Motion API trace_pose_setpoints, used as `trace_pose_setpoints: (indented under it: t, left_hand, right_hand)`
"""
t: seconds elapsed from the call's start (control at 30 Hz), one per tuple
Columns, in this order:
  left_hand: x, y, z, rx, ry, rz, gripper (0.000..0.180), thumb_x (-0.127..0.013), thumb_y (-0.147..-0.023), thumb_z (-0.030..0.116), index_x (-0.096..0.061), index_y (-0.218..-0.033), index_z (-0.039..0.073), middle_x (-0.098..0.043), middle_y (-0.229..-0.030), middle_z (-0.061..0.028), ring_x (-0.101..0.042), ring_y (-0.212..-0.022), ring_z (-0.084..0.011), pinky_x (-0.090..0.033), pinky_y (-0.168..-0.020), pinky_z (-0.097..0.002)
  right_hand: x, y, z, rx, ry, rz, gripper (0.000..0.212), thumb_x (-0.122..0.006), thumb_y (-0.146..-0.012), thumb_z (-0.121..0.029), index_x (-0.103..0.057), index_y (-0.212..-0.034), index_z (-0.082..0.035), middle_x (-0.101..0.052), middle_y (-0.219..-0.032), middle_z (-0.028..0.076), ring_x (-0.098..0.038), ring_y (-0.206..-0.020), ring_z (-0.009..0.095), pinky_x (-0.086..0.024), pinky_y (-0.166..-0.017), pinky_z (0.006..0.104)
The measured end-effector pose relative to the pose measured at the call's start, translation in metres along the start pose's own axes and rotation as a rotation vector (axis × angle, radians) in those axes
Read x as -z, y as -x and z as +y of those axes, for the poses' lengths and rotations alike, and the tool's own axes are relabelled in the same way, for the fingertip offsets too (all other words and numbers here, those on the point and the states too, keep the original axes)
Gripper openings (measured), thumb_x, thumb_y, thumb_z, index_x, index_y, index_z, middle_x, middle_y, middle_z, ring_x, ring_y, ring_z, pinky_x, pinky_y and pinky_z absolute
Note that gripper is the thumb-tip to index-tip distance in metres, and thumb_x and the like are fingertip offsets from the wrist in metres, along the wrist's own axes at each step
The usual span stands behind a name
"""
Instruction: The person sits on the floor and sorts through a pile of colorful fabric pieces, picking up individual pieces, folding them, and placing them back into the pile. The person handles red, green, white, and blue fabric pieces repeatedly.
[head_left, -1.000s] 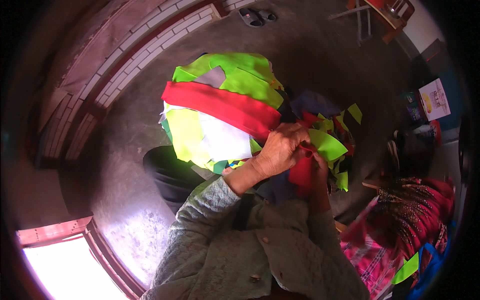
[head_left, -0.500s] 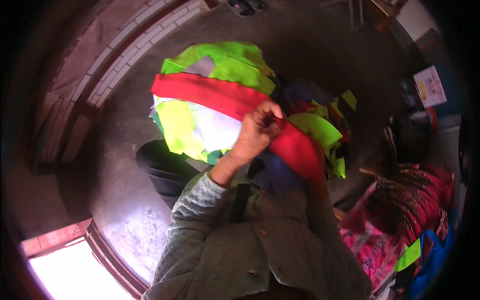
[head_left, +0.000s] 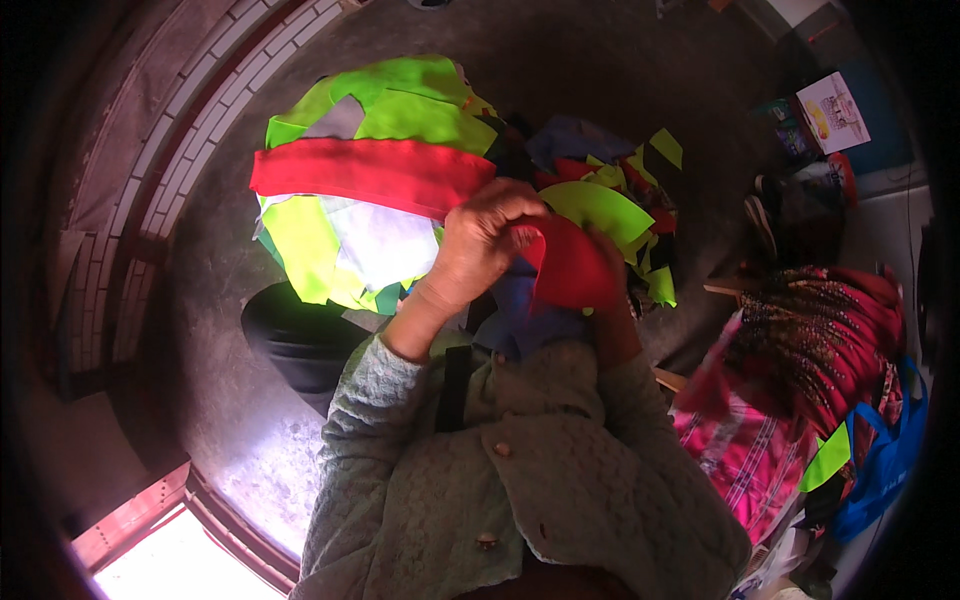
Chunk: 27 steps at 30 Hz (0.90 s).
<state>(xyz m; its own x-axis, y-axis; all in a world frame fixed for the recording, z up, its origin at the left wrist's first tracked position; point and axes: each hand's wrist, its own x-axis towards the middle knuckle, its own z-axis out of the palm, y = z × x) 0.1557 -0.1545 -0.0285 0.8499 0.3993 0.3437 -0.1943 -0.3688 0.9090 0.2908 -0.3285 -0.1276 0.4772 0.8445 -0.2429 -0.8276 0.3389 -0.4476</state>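
Observation:
A long red fabric strip [head_left: 370, 172] lies across a heap of bright yellow-green and grey cloth pieces [head_left: 425, 120] in front of me. My left hand [head_left: 475, 240] is closed on the strip, fingers bent and pressed together near its middle. Close beside it on the right, my right hand [head_left: 612, 262] grips the strip's near part; it is in shadow, and the red cloth hides most of its fingers. Between the hands the strip bows up in a loose fold. Blue-grey cloth [head_left: 535, 325] hangs below it over my lap.
More yellow-green, red and dark scraps [head_left: 640, 220] lie beyond my right hand. Farther right are a pink and dark red patterned cloth [head_left: 770, 400], a blue bag [head_left: 885, 470] and a white printed box [head_left: 833, 112]. A bright opening [head_left: 185, 560] shows at lower left.
My hands have come closer together, and the strip between them, stretched out before, now buckles into a fold. The whole view has shifted, with the heap sitting farther left and up.

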Motion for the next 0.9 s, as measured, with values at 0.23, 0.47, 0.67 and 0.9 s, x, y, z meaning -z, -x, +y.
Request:
trace_pose_setpoints:
  t: [0.23, 0.47, 0.67, 0.9]
  left_hand:
    - [0.015, -0.002, 0.016, 0.231, 0.643, 0.281, 0.019, -0.058, -0.093, 0.020, -0.055, -0.097, 0.002, -0.059, -0.085, 0.0003, -0.053, -0.077, -0.0051, -0.044, -0.069, -0.0192]
    - [0.030, -0.002, 0.026, 0.253, 0.667, 0.588, 0.023, -0.057, -0.094, 0.024, -0.055, -0.102, 0.003, -0.060, -0.088, -0.0002, -0.054, -0.075, -0.0051, -0.045, -0.067, -0.0193]
    - [0.056, -0.014, 0.050, 0.140, 0.849, 0.627, 0.024, -0.052, -0.095, 0.021, -0.056, -0.109, 0.001, -0.064, -0.098, -0.0085, -0.063, -0.083, -0.0159, -0.052, -0.075, -0.0275]
    - [0.077, -0.038, 0.067, 0.193, 0.777, 0.589, 0.034, -0.043, -0.097, 0.025, -0.055, -0.114, -0.002, -0.062, -0.109, -0.0117, -0.063, -0.095, -0.0213, -0.053, -0.079, -0.0322]
  right_hand:
    - [-0.022, 0.001, 0.000, 0.102, -0.004, 0.102, 0.037, -0.048, -0.092, -0.013, -0.048, -0.126, 0.002, -0.056, -0.123, 0.014, -0.055, -0.112, 0.025, -0.043, -0.098, 0.0370]
    - [-0.027, 0.002, -0.004, 0.155, -0.013, 0.118, 0.037, -0.049, -0.091, -0.014, -0.049, -0.125, 0.000, -0.056, -0.122, 0.013, -0.056, -0.111, 0.024, -0.044, -0.097, 0.0376]
    - [-0.008, 0.007, -0.008, 0.154, -0.036, 0.148, 0.030, -0.050, -0.093, -0.018, -0.056, -0.116, 0.000, -0.063, -0.107, 0.012, -0.063, -0.094, 0.022, -0.052, -0.083, 0.0339]
    - [0.002, 0.004, 0.006, 0.149, 0.064, 0.270, 0.031, -0.052, -0.092, -0.019, -0.056, -0.116, 0.000, -0.062, -0.111, 0.011, -0.061, -0.099, 0.021, -0.050, -0.086, 0.0319]
